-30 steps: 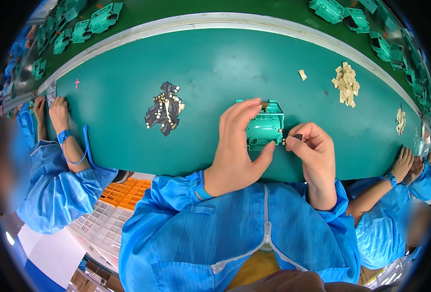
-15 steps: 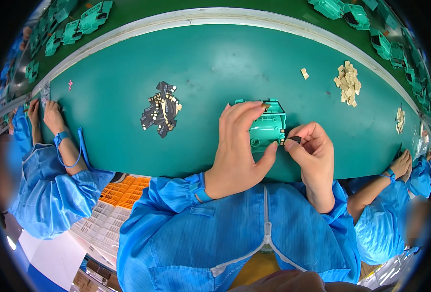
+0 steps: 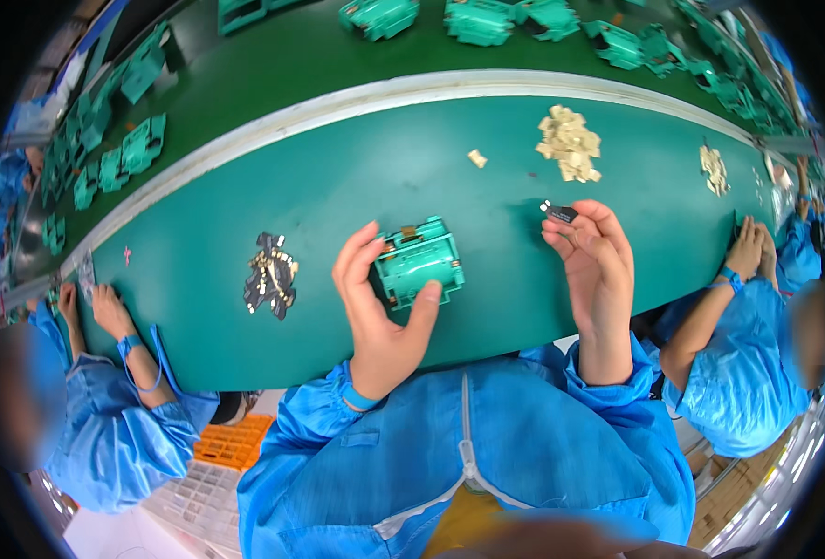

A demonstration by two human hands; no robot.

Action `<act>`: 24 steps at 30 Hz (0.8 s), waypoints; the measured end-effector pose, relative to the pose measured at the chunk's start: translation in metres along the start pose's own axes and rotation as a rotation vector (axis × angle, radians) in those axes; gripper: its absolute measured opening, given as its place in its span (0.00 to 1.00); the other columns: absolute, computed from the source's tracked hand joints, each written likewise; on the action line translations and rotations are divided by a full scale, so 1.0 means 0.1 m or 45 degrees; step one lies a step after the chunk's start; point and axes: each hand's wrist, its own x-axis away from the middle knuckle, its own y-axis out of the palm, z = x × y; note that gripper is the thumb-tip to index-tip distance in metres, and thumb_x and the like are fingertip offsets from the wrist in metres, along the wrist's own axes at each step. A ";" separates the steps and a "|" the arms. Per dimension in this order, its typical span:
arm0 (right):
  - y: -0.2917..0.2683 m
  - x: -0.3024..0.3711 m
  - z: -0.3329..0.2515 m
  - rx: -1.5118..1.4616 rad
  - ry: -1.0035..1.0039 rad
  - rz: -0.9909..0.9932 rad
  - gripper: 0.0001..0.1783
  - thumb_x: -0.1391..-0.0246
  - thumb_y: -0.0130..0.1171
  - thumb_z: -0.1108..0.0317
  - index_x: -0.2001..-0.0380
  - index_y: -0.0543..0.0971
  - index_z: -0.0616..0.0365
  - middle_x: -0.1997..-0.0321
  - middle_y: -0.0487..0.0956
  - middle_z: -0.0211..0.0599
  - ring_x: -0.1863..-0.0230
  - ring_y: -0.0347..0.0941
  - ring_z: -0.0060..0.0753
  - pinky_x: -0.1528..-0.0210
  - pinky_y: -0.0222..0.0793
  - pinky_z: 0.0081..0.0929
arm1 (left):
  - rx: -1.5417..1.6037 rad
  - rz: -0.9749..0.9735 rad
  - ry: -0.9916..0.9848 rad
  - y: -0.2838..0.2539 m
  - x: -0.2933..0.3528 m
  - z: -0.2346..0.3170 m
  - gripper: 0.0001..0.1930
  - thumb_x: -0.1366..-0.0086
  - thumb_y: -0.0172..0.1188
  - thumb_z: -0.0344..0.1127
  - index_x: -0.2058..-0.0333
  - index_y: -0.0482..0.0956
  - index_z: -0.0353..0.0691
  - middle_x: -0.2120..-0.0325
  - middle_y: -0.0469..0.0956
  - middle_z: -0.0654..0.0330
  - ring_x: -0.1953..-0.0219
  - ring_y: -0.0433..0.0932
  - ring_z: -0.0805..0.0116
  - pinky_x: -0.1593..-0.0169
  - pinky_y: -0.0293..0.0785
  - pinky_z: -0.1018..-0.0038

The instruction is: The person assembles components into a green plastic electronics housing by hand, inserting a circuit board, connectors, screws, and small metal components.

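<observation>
My left hand (image 3: pixel 380 317) grips a green plastic housing (image 3: pixel 420 265) on the table, the thumb on its near edge and the fingers at its left side. The housing has a rounded hollow and small dark metal pieces along its far edge. To the right and apart from it, my right hand (image 3: pixel 594 265) is raised. Its thumb and fingers pinch a small flat black piece (image 3: pixel 561 213) with pale square tabs at one end. Left of my left hand lies a pile of similar black pieces (image 3: pixel 271 277).
A cream pile of small flat pieces (image 3: pixel 569 144) lies at the far right, with one loose cream piece (image 3: pixel 477 158) nearby. Beyond the pale rail (image 3: pixel 385 96), several green housings (image 3: pixel 480 22) stand on a green surface. Co-workers' hands (image 3: pixel 110 312) rest at both table ends.
The view has turned and shifted. My right hand, with the black piece, has moved away from the housing's right edge. My left hand keeps hold of the housing.
</observation>
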 end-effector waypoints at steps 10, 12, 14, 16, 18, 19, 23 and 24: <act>-0.30 0.04 -0.11 -0.213 -0.067 0.084 0.14 0.40 0.50 0.75 0.51 0.71 0.67 0.57 0.80 0.45 0.52 0.78 0.37 0.44 0.72 0.33 | -0.076 0.050 0.005 0.04 -0.08 0.08 0.31 0.39 0.62 0.28 0.39 0.61 0.32 0.37 0.60 0.44 0.35 0.62 0.49 0.32 0.59 0.58; -0.32 0.06 -0.10 -0.219 -0.069 0.084 0.14 0.40 0.52 0.75 0.51 0.72 0.67 0.56 0.80 0.45 0.53 0.78 0.36 0.45 0.72 0.33 | -0.079 0.055 0.004 0.04 -0.08 0.08 0.30 0.38 0.62 0.28 0.39 0.61 0.32 0.37 0.60 0.44 0.35 0.62 0.50 0.32 0.58 0.59; -0.32 0.05 -0.10 -0.223 -0.059 0.075 0.14 0.40 0.53 0.75 0.51 0.72 0.66 0.56 0.80 0.45 0.53 0.78 0.36 0.45 0.72 0.32 | -0.115 0.053 0.007 0.03 -0.08 0.07 0.30 0.38 0.63 0.29 0.39 0.61 0.33 0.38 0.61 0.45 0.36 0.63 0.51 0.33 0.59 0.59; -0.26 0.04 -0.03 -0.226 -0.049 0.020 0.13 0.41 0.56 0.75 0.52 0.73 0.65 0.56 0.80 0.44 0.55 0.78 0.34 0.47 0.72 0.31 | -0.163 0.048 -0.008 -0.01 -0.07 0.08 0.30 0.37 0.62 0.29 0.38 0.61 0.33 0.38 0.62 0.46 0.35 0.63 0.53 0.32 0.58 0.61; -0.26 0.07 -0.03 -0.155 -0.060 0.062 0.13 0.42 0.59 0.75 0.54 0.75 0.63 0.59 0.78 0.37 0.58 0.76 0.31 0.50 0.72 0.31 | -0.178 0.025 0.011 -0.01 -0.09 0.08 0.31 0.37 0.62 0.29 0.37 0.60 0.33 0.39 0.63 0.48 0.36 0.64 0.55 0.33 0.59 0.62; -0.26 0.10 0.00 -0.120 -0.067 0.042 0.13 0.42 0.60 0.74 0.54 0.75 0.62 0.61 0.77 0.35 0.58 0.75 0.30 0.50 0.72 0.30 | -0.182 0.034 0.041 0.01 -0.09 0.04 0.31 0.38 0.64 0.29 0.38 0.61 0.33 0.39 0.64 0.48 0.38 0.65 0.55 0.34 0.60 0.63; -0.13 0.20 0.07 0.042 0.028 -0.097 0.09 0.42 0.59 0.75 0.58 0.74 0.59 0.66 0.74 0.30 0.62 0.70 0.25 0.54 0.67 0.26 | -0.129 0.067 0.130 0.10 -0.11 -0.01 0.33 0.43 0.68 0.28 0.40 0.63 0.34 0.41 0.66 0.48 0.39 0.67 0.52 0.37 0.63 0.61; -0.07 0.22 0.11 0.056 0.068 -0.112 0.09 0.42 0.59 0.75 0.58 0.74 0.59 0.65 0.75 0.31 0.62 0.70 0.24 0.54 0.67 0.25 | -0.164 0.099 0.116 0.10 -0.11 0.00 0.33 0.43 0.68 0.28 0.40 0.63 0.34 0.41 0.66 0.48 0.39 0.67 0.52 0.37 0.63 0.61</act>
